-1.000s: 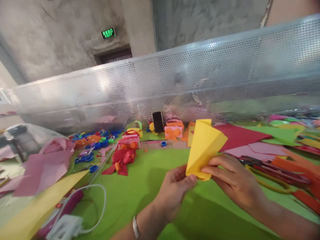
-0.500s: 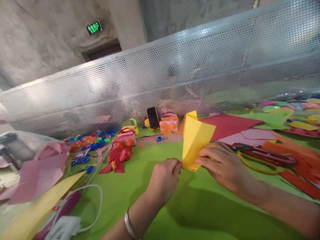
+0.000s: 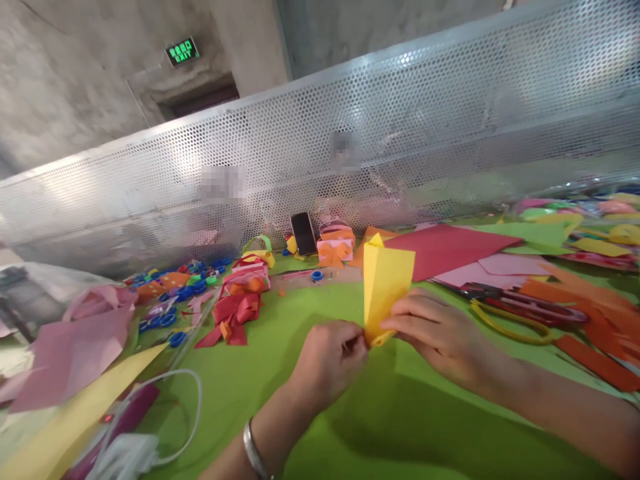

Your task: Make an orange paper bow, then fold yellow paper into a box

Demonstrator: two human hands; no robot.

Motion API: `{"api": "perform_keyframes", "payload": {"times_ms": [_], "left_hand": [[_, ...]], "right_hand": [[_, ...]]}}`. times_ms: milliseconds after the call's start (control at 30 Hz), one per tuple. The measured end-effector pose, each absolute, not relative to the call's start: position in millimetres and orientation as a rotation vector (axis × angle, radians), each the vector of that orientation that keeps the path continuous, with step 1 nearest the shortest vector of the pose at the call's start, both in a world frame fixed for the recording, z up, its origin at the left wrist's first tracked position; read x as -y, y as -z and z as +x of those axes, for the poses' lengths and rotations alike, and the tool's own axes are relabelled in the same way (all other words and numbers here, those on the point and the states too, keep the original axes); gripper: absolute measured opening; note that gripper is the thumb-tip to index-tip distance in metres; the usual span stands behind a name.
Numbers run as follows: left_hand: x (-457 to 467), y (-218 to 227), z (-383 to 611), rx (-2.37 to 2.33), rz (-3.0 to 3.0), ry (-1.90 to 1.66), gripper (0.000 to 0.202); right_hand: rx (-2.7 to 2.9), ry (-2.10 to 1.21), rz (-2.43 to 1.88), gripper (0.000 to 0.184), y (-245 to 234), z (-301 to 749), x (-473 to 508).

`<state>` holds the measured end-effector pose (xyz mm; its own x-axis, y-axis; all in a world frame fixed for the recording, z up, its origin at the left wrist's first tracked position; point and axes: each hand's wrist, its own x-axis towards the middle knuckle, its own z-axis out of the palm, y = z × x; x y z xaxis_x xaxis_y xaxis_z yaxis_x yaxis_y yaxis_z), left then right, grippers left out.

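A folded yellow paper bag (image 3: 391,280) stands upright above the green table surface, its flat sides creased and its lower end folded over. My right hand (image 3: 437,327) grips it from the right, thumb and fingers pinching the lower part. At the bottom left corner of the paper, my left hand (image 3: 333,353) is closed with its fingertips pinched on the edge. The left fingertips are partly hidden behind the knuckles. Behind the yellow paper lies a sheet of red paper (image 3: 450,250).
Yellow-handled scissors (image 3: 510,327) and orange paper strips (image 3: 595,360) lie to the right. A phone (image 3: 303,233) leans at the back beside a pink paper bag (image 3: 336,248). Red bows (image 3: 235,313), blue rings (image 3: 165,320) and a power strip (image 3: 125,420) are on the left.
The yellow paper has turned, showing a narrower face, and its top has dipped slightly. My left hand has shifted a little to the right along its bottom corner.
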<state>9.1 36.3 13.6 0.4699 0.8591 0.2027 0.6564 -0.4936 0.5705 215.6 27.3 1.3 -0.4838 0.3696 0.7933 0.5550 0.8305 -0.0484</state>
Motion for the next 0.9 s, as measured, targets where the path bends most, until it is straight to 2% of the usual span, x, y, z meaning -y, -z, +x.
{"api": "perform_keyframes", "payload": {"times_ms": [100, 200, 233, 367, 467, 533, 700, 800, 900], "left_hand": [[-36, -16, 9, -1.037, 1.918, -0.765, 0.033], [-33, -12, 13, -0.83, 1.467, -0.772, 0.066], [-33, -9, 15, -0.833, 1.415, -0.761, 0.069], [-32, 0, 22, -0.881, 1.283, -0.806, 0.036], [-35, 2, 21, -0.883, 1.113, -0.878, 0.041], [-37, 1, 18, -0.882, 1.036, -0.941, 0.043], [-43, -1, 11, -0.83, 0.956, -1.027, 0.042], [-45, 0, 8, -0.832, 0.99, -0.99, 0.044], [-45, 0, 7, -0.842, 1.049, -0.928, 0.051]], "right_hand": [[2.142, 0.227, -0.661, 0.026, -1, 214, -29], [2.204, 0.195, -0.665, 0.026, 1, 210, -27], [2.209, 0.208, -0.678, 0.026, 3, 209, -26], [2.086, 0.417, -0.799, 0.024, 12, 212, -27], [1.885, 0.519, -0.923, 0.032, 15, 219, -35], [1.757, 0.373, -1.021, 0.038, 16, 223, -41], [1.696, -0.393, -1.168, 0.032, 20, 221, -47], [1.678, -0.531, -1.189, 0.029, 21, 217, -45], [1.678, -0.649, -1.225, 0.033, 16, 215, -42]]}}
